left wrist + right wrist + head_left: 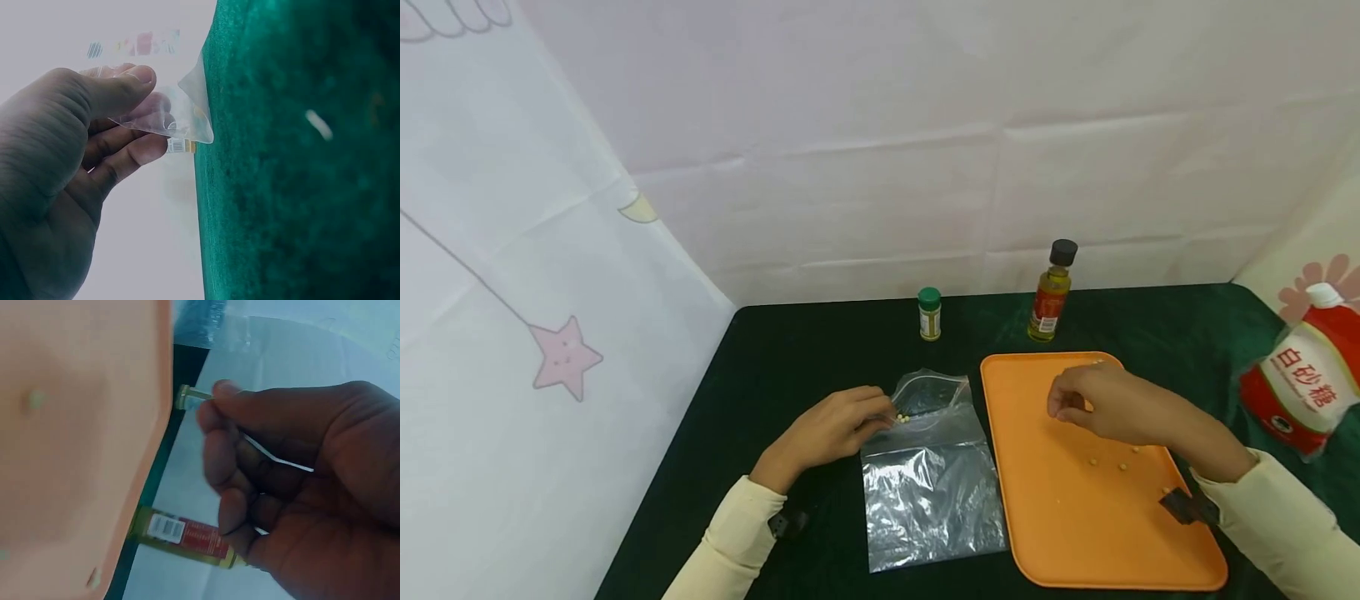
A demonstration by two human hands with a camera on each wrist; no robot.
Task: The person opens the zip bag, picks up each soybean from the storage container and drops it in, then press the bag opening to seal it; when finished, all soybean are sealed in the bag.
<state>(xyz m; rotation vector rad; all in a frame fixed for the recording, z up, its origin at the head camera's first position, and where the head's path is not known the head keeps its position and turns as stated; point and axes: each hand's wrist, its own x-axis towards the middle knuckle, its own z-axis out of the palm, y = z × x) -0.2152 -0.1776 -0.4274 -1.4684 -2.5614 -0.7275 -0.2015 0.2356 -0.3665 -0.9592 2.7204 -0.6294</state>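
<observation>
My left hand (842,421) pinches the left edge of the mouth of a clear zip bag (936,500), thumb on one side and fingers behind the film. Inside the bag, close to those fingers, a few small pale-yellow bean-like bits (903,418) show. Above the far part of an orange tray (1037,517) hangs my right hand (1108,404). Its fingers are curled, with the thumb tip (226,387) against the index finger; nothing shows between them. Several more pale-yellow bits (1122,467) lie scattered on the tray below.
A small green-capped jar (929,315) and an oil bottle (1051,296) with a black cap stand along the table's back edge. At the far right is a red and white bag (1303,375) with a white cap. Dark green cloth (820,342) covers the table.
</observation>
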